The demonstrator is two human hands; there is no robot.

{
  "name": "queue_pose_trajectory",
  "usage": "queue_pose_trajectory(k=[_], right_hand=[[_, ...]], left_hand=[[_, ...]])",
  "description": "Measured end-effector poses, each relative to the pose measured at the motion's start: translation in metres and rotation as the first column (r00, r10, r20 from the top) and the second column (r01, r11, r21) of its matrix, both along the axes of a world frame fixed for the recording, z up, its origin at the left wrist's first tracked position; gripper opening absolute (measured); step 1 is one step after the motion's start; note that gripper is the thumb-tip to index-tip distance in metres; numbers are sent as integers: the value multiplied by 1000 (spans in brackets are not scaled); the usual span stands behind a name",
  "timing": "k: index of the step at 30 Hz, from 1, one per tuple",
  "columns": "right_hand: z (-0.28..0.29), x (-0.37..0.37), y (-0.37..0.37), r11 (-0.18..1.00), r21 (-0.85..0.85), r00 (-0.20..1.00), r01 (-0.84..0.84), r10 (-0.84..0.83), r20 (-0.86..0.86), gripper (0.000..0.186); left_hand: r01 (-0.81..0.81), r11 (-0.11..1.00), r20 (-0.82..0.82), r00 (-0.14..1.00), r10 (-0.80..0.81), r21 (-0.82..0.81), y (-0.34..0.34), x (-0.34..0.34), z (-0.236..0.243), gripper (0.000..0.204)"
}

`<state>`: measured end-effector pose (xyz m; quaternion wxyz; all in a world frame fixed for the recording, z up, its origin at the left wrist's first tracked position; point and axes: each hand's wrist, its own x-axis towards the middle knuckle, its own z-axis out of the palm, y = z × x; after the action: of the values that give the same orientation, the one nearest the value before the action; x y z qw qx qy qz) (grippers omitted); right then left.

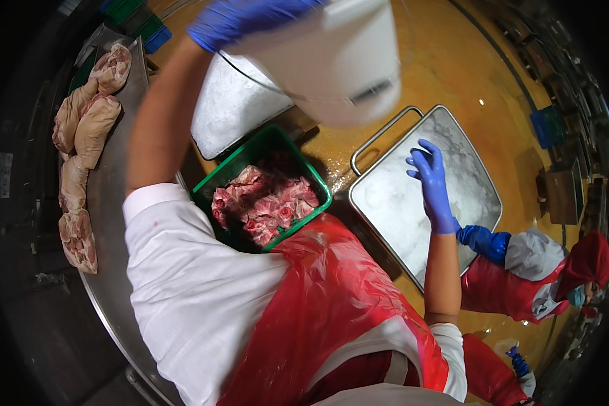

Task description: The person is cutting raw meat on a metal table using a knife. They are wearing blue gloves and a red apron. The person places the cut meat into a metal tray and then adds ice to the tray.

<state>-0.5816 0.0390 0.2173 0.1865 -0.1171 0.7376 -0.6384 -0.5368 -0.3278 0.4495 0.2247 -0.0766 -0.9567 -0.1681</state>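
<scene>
A white bucket (318,61) with a wire handle is raised at the top of the view, tilted and slightly blurred. My left hand (250,21), in a blue glove, grips it at its upper left; the fingertips are partly cut off by the frame. To the right, my gloved right hand (432,183) hovers with fingers apart and nothing in it. Beneath that hand is a metal bin (386,237) filled with a white, icy-looking material (413,196). Close in front of me, a green crate (321,186) contains chunks of raw red meat (267,203).
Several large pale meat cuts (91,132) lie along the metal table (125,223) at left. Another container of white material (233,101) stands behind the crate. A co-worker in a red apron (494,287) is close at the right, and a second person (490,375) is lower right.
</scene>
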Motion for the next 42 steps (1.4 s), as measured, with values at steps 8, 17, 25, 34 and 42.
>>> queue_pose_trajectory(k=[8,17,25,34,42], right_hand=[[-71,6,13,936,331,992,-120,104,67,42],[-149,55,133,863,484,974,142,-209,87,41],[-171,73,101,768,640,999,17,-38,19,52],[-206,141,176,790,583,944,189,-309,114,53],[-313,320,288,493,794,905,355,-395,-160,38]], left_hand=[[-526,673,-156,833,531,-519,-237,-59,-70,34],[-544,768,62,801,595,-338,-354,-68,-234,55],[-43,982,116,991,65,-183,-167,-134,-210,54],[364,883,857,309,-413,295,198,-16,-386,62],[710,662,890,111,-443,241,297,101,-436,56]])
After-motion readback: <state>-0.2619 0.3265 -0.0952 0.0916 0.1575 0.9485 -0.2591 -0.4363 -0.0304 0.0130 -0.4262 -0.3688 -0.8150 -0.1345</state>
